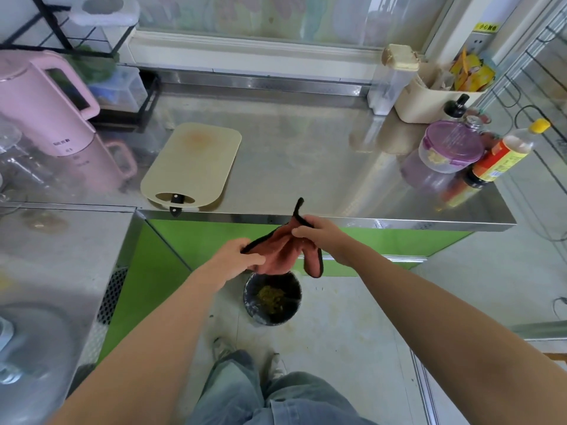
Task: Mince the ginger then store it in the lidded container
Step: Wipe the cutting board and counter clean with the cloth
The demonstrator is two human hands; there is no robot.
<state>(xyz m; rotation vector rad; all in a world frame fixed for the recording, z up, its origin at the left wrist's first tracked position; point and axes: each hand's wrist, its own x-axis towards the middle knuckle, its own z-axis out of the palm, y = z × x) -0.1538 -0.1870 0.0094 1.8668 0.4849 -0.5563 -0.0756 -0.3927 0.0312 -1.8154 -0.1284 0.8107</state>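
Observation:
My left hand (pixel 237 256) and my right hand (pixel 316 233) both grip a reddish-brown cloth (pixel 283 253) with a black edge, held in the air in front of the counter and above a black bin (pixel 273 299). A beige cutting board (pixel 193 162) lies bare on the steel counter, and a black knife handle (pixel 177 204) shows through its grip hole. A round container with a purple lid (pixel 449 145) stands at the counter's right, with pale bits visible through its clear wall.
A pink kettle (pixel 46 108) stands at the left. Sauce bottles (pixel 503 154) and a cream box (pixel 429 93) crowd the right end of the steel counter (pixel 306 164). The bin on the floor holds yellowish scraps. My legs and shoes are below.

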